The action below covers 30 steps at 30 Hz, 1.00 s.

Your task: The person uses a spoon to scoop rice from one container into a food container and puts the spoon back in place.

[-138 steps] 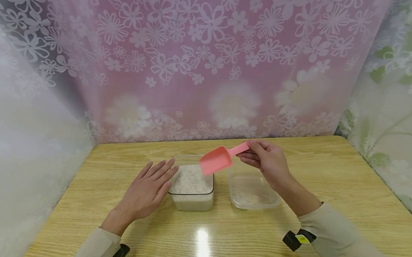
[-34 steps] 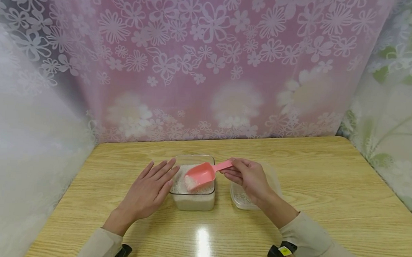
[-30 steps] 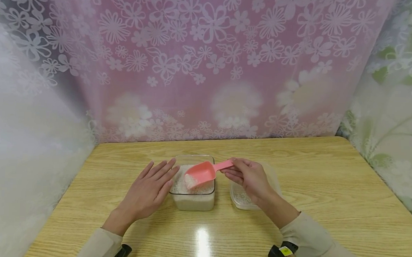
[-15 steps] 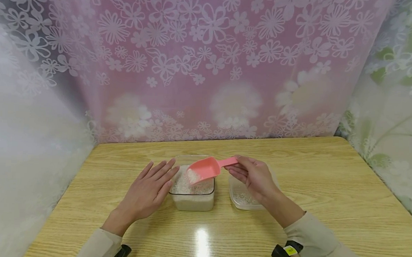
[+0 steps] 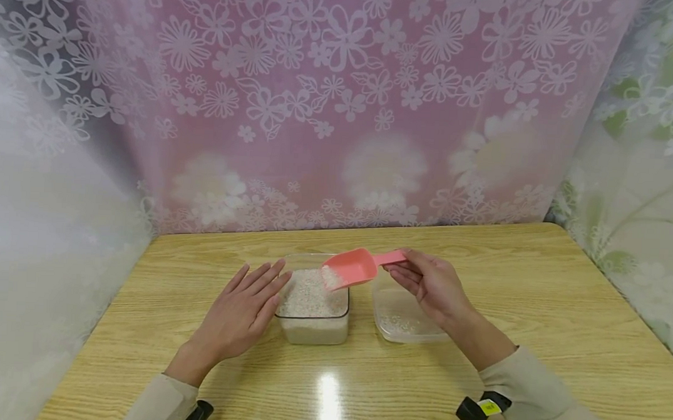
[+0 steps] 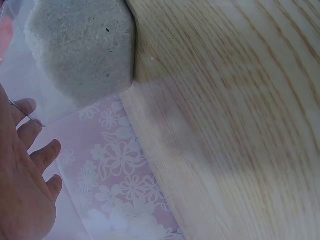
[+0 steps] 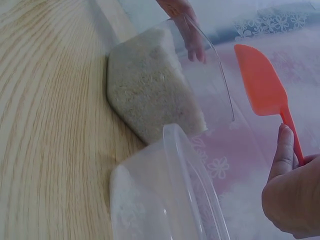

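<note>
My right hand (image 5: 437, 286) grips the handle of a pink scoop (image 5: 356, 268), which carries a little white rice (image 5: 330, 277) near its front lip. The scoop hangs above the right rim of a clear container (image 5: 315, 331) mostly filled with rice. In the right wrist view the scoop (image 7: 262, 82) is raised over that container (image 7: 150, 80). With straight fingers, my left hand (image 5: 242, 312) rests against the container's left rim; the left wrist view shows its fingertips at the rim.
A shallower clear plastic tub (image 5: 405, 322), with a thin scatter of rice inside, stands right of the rice container, partly under my right hand. Both sit on a wood-grain table (image 5: 261, 394). A pink floral curtain (image 5: 341, 110) hangs behind the table.
The right hand has lifted the scoop out of the rice and moved it up and to the right, with rice in it. My left hand has stayed in place.
</note>
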Motion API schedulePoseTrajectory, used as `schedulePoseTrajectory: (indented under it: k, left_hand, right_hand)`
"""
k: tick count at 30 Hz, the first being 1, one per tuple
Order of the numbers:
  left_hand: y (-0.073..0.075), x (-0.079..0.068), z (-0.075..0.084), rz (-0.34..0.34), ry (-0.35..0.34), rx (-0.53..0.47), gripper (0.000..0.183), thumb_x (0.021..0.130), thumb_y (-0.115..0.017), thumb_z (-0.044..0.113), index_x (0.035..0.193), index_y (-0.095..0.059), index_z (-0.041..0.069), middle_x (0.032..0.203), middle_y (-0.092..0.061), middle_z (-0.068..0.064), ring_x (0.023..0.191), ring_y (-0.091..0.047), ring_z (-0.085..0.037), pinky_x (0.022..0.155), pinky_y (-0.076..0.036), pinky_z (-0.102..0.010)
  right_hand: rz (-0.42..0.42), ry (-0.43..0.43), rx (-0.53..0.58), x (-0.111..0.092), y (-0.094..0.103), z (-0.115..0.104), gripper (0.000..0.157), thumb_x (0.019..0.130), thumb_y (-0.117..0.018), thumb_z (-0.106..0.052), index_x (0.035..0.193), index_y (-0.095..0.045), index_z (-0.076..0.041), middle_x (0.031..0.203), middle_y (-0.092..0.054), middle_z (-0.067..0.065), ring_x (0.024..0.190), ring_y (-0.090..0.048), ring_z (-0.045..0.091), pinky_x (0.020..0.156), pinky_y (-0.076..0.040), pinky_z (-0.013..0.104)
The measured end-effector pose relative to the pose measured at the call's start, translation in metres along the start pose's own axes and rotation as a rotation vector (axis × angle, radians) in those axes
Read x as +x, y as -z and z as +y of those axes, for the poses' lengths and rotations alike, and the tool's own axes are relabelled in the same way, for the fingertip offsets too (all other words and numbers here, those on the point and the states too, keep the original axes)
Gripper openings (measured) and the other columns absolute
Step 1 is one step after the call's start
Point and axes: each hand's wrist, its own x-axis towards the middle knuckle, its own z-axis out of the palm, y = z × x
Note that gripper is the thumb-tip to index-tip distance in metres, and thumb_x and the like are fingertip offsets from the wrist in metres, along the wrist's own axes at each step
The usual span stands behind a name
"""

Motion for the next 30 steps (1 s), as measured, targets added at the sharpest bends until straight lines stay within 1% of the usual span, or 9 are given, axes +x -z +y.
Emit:
schedulePoseTrajectory:
  k: [5,16,22,30]
  left_hand:
    - [0.0,0.0,0.0,-0.006,0.007,-0.008,0.047,0.105,-0.032,0.033,0.148,-0.039,0.017,0.155,-0.026,0.001,0.141,-0.025,-0.023,0.116,-0.01,-0.043]
    - [-0.002,0.0,-0.001,0.001,0.0,-0.018,0.047,0.105,-0.032,0.033,0.149,-0.038,0.017,0.155,-0.026,0.0,0.141,-0.025,-0.024,0.116,-0.01,-0.044]
    - [-0.003,-0.001,-0.001,0.006,0.0,-0.018,0.046,0.105,-0.035,0.03,0.149,-0.037,0.017,0.155,-0.026,0.0,0.141,-0.025,-0.023,0.116,-0.011,-0.044]
    - [-0.002,-0.001,0.0,0.006,0.0,-0.014,0.046,0.104,-0.038,0.029,0.149,-0.037,0.018,0.156,-0.024,0.001,0.141,-0.025,-0.023,0.116,-0.01,-0.044]
  right_hand:
    - [0.007,0.004,0.022,-0.003,0.01,-0.007,0.018,0.099,-0.053,-0.012,0.1,-0.069,-0.004,0.089,-0.071,0.012,0.084,-0.07,0.017,0.081,-0.054,0.025]
    - [0.0,0.028,0.079,-0.013,0.043,-0.017,0.019,0.099,-0.053,-0.01,0.1,-0.07,0.0,0.092,-0.071,0.015,0.086,-0.07,0.019,0.082,-0.053,0.026]
    - [-0.014,0.042,0.105,-0.019,0.063,-0.019,0.023,0.1,-0.051,-0.01,0.103,-0.072,-0.001,0.095,-0.071,0.015,0.088,-0.07,0.02,0.083,-0.053,0.027]
    - [0.018,0.054,0.097,-0.025,0.085,-0.018,0.021,0.099,-0.052,-0.01,0.102,-0.071,0.0,0.094,-0.071,0.014,0.089,-0.069,0.02,0.084,-0.053,0.028]
